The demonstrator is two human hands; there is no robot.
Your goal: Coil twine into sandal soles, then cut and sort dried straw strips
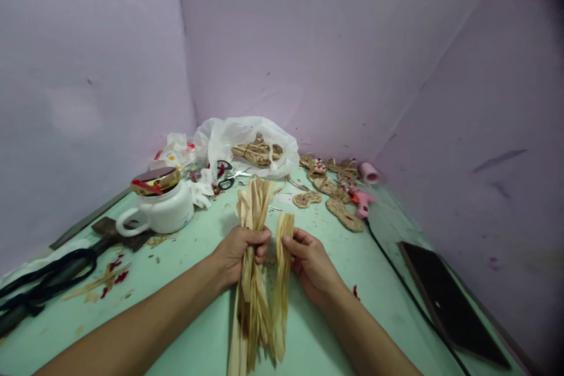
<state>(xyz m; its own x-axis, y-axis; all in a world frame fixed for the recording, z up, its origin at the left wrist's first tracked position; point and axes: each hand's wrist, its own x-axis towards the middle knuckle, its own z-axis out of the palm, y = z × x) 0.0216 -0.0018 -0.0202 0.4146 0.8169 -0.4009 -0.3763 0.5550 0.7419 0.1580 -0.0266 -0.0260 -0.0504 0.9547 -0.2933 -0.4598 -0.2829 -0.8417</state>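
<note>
My left hand (240,252) is closed around a thick bundle of dry straw-coloured leaf strips (252,211), held upright over the pale green table (185,258). My right hand (311,261) pinches a narrower strip bundle (283,282) just to the right of it, thumb on top. Both bundles hang down towards me and fan out at their lower ends. The two hands are close together, a few centimetres apart.
A white teapot with a gold lid (161,202) stands at left, black cords (44,282) beyond it. Scissors (227,175) and a white plastic bag of strips (251,150) lie at the back. Woven pieces (335,200), a pink glue gun (362,201) and a dark board (445,299) sit right.
</note>
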